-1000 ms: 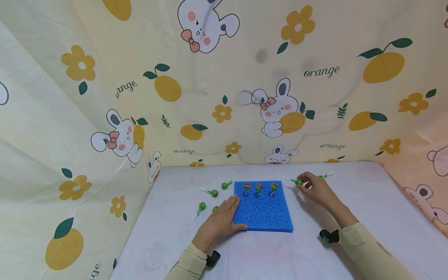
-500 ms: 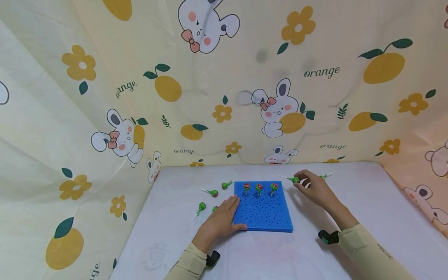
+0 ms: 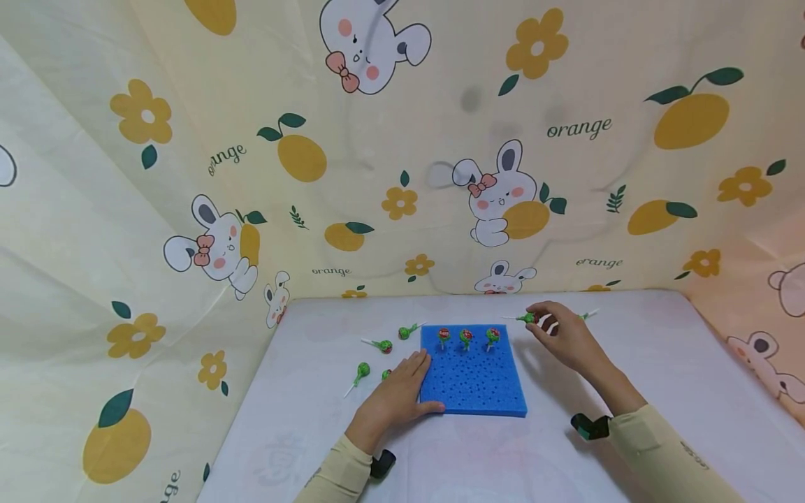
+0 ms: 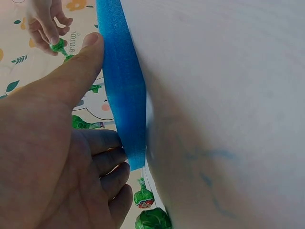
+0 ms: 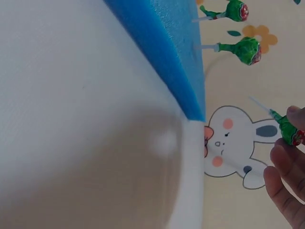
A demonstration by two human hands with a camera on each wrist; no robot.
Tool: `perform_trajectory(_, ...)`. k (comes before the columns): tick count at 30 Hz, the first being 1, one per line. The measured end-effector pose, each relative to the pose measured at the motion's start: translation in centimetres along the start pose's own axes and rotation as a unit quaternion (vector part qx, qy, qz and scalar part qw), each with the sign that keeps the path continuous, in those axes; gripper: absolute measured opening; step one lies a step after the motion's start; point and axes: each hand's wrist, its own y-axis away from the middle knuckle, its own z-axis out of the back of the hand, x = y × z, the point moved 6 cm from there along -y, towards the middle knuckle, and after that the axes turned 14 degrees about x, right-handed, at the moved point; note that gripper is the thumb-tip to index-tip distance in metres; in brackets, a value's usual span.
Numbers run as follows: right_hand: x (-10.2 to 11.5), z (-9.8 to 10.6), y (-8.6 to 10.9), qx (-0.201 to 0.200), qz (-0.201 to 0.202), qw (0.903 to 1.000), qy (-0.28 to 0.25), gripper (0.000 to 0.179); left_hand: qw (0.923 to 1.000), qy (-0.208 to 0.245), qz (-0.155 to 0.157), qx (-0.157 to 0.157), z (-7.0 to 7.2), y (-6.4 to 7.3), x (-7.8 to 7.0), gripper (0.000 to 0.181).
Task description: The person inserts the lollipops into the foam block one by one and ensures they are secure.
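My right hand [image 3: 564, 337] pinches a green-wrapped lollipop [image 5: 287, 129] by its candy end, above the table off the blue foam board's far right corner. The white stick points left in the head view. Flat along the left side of the blue foam board [image 3: 475, 391] lies my left hand [image 3: 397, 395], its thumb over the near edge and its fingers straight. Three lollipops [image 3: 466, 337] stand upright in a row near the board's far edge, sticks down in the foam. Many small holes dot the rest of the board.
Several loose lollipops [image 3: 361, 372] lie on the white table [image 3: 295, 419] left of the board, one partly hidden behind my left hand. Another lollipop [image 3: 586, 316] lies beyond my right hand, mostly covered by it. A printed cloth [image 3: 371, 140] rises behind the table.
My right hand has risen slightly and moved a little left, with the lollipop between its fingers. The left hand and the board have stayed in place.
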Motion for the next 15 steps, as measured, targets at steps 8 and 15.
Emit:
perform_trajectory(8, 1.7, 0.5, 0.3, -0.036, 0.033, 0.9988, 0.002, 0.035, 1.0000, 0.005, -0.001, 0.001, 0.0, 0.0, 0.0, 0.105)
perform_trajectory(15, 3.8, 0.9, 0.5, -0.059, 0.079, 0.9951, 0.007, 0.036, 1.0000, 0.005, -0.001, 0.002, 0.0, 0.0, 0.0, 0.105)
